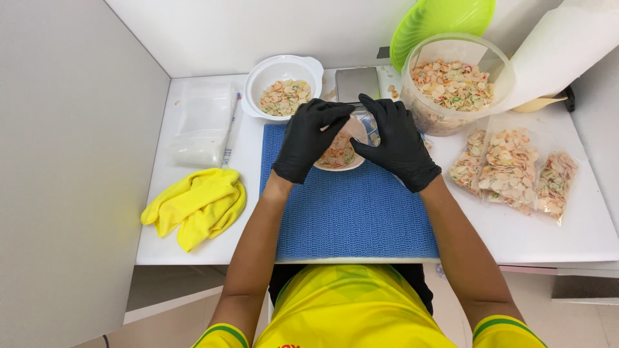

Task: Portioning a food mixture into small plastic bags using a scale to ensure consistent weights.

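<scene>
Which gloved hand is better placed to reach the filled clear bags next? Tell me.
Right. The right hand in its black glove sits nearer the filled clear plastic bags lying at the table's right side. The left hand would have to cross over.

Both forearms bare, extended forward and converging, left hand (308, 138) in black glove, fingers curled inward, right hand (398, 143) likewise gloved, fingertips nearly meeting.

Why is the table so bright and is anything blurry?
In the head view, even light makes the white table glow, with only soft shadows under the left hand and right hand; the clear bag between them glints; the picture is sharp, and edges look slightly bent.
</scene>
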